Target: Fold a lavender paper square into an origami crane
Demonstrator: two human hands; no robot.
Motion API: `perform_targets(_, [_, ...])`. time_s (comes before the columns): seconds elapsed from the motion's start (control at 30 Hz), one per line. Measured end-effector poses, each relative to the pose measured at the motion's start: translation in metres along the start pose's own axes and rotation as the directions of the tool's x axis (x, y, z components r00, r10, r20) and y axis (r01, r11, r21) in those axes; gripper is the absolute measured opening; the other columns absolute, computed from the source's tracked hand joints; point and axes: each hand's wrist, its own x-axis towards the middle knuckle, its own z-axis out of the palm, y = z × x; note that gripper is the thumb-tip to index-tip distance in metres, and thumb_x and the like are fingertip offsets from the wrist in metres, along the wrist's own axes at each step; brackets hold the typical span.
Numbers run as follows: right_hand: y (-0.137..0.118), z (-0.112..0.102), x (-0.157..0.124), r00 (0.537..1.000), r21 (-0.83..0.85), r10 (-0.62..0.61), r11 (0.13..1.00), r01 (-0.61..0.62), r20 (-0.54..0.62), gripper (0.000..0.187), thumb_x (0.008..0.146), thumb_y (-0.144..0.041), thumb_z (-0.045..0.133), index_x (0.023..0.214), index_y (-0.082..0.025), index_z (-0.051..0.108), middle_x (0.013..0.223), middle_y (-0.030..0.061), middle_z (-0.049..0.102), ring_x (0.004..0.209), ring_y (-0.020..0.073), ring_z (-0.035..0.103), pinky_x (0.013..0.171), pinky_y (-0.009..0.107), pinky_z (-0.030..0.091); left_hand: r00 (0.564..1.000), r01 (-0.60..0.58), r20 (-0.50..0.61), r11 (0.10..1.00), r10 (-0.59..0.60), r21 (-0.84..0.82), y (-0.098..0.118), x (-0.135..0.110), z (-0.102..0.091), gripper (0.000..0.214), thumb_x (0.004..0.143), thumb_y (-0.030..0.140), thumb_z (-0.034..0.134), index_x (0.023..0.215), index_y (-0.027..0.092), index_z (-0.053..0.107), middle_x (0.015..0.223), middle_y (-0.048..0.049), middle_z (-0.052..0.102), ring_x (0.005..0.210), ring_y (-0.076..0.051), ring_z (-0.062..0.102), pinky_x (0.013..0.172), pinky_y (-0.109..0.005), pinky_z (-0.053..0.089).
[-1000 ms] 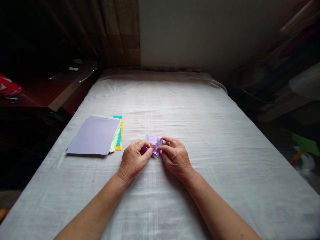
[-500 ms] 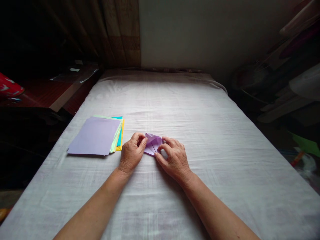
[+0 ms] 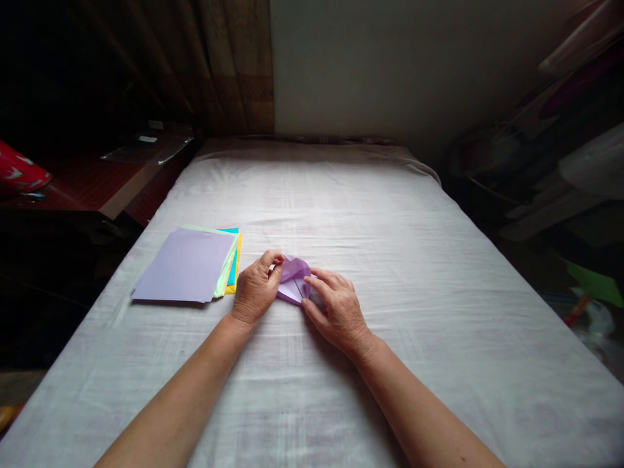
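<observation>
A small piece of folded purple paper lies between my hands on the cloth-covered surface, with one flap raised at its far side. My left hand pinches the raised flap at its left corner between thumb and forefinger. At the right edge, my right hand holds the paper with its thumb low and its fingertips higher up. Part of the paper's right side is hidden behind those fingers. Left of my hands rests a stack of square coloured paper, lilac on top, with green, blue and yellow edges showing.
The surface bears a pale, wrinkled cloth. A brown wooden table adjoins it at the left, with a clear plastic bag and a red patterned object on it. A curtain and a wall stand behind.
My left hand has lifted slightly with the flap, which now curves over more. My right hand's fingers have shifted a little left across the paper's right side.
</observation>
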Motion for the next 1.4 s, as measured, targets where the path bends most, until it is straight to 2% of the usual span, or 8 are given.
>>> perform_targets(0.13, [0.000,0.000,0.000,1.000,0.006,-0.020,1.000,0.021,-0.014,0.034,0.085,-0.024,0.061,0.119,-0.023,0.061,0.129,0.0093,0.063,0.118,0.0250,0.056,0.099,0.042,0.043,0.983,-0.184,0.024,0.983,0.184,0.009,-0.004,-0.001,-0.001,0.028,0.084,0.008,0.047,0.091,0.024,0.069,0.096,-0.0009,0.071,0.092,-0.016,0.067,0.084,-0.026,0.051])
perform_targets(0.23, [0.001,0.002,0.000,0.999,0.025,-0.033,0.999,0.033,-0.021,0.039,0.084,-0.023,0.061,0.123,-0.022,0.058,0.130,0.0092,0.062,0.120,0.0247,0.055,0.100,0.042,0.042,0.977,-0.212,0.023,0.976,0.211,0.057,-0.005,-0.002,0.000,0.023,0.085,0.014,0.054,0.098,0.023,0.070,0.103,-0.0034,0.069,0.092,-0.017,0.067,0.084,-0.028,0.053])
perform_targets(0.63, [-0.002,0.001,0.004,1.000,0.124,0.014,0.992,-0.016,0.016,0.043,0.080,-0.016,0.057,0.122,-0.022,0.055,0.129,0.0090,0.064,0.121,0.0247,0.056,0.101,0.043,0.042,0.995,-0.092,0.048,0.995,0.090,0.042,-0.004,0.004,0.000,0.015,0.082,0.014,0.060,0.095,0.023,0.061,0.097,-0.0018,0.069,0.090,-0.019,0.067,0.083,-0.031,0.052])
perform_targets(0.83, [-0.003,-0.004,0.023,0.963,0.209,0.260,0.940,-0.270,0.074,0.049,0.082,-0.030,0.059,0.130,-0.020,0.051,0.117,0.0097,0.069,0.097,0.0222,0.067,0.085,0.037,0.051,0.998,0.026,0.053,0.999,-0.027,0.022,-0.001,0.003,0.001,0.027,0.082,0.018,0.063,0.107,0.024,0.056,0.098,0.0002,0.071,0.080,-0.018,0.069,0.077,-0.029,0.052])
perform_targets(0.97, [-0.008,-0.009,0.049,0.916,0.051,0.371,0.923,-0.382,0.154,0.029,0.087,-0.037,0.058,0.109,-0.021,0.066,0.103,0.0059,0.072,0.086,0.0193,0.067,0.075,0.031,0.048,0.994,0.086,0.060,0.996,-0.087,0.029,0.000,0.003,0.001,0.046,0.081,0.020,0.065,0.125,0.025,0.048,0.102,-0.0013,0.073,0.083,-0.019,0.070,0.078,-0.030,0.052])
perform_targets(1.17, [-0.015,-0.005,0.071,0.916,-0.217,0.369,0.918,-0.333,0.156,0.016,0.087,-0.036,0.060,0.088,-0.025,0.070,0.092,0.0019,0.071,0.080,0.0177,0.064,0.062,0.027,0.037,0.994,0.085,0.062,0.995,-0.088,0.061,-0.002,0.003,0.001,0.052,0.082,0.025,0.064,0.131,0.024,0.047,0.087,0.0005,0.073,0.080,-0.020,0.069,0.076,-0.028,0.049])
perform_targets(1.3, [-0.014,-0.001,0.072,0.927,-0.238,0.347,0.921,-0.308,0.142,0.011,0.087,-0.032,0.060,0.085,-0.025,0.068,0.088,0.0009,0.070,0.076,0.0163,0.062,0.060,0.026,0.033,0.996,0.062,0.059,0.997,-0.065,0.044,-0.003,0.004,0.001,0.048,0.085,0.032,0.061,0.131,0.022,0.049,0.074,0.0033,0.069,0.071,-0.018,0.067,0.069,-0.025,0.046])
perform_targets(1.4, [-0.012,0.002,0.069,0.938,-0.222,0.318,0.933,-0.283,0.139,0.009,0.087,-0.028,0.060,0.083,-0.024,0.066,0.085,0.0002,0.069,0.071,0.0148,0.059,0.059,0.026,0.031,0.996,0.074,0.049,0.997,-0.076,0.036,-0.004,0.007,0.001,0.030,0.087,0.036,0.057,0.114,0.022,0.061,0.074,0.0018,0.068,0.068,-0.017,0.064,0.065,-0.024,0.043])
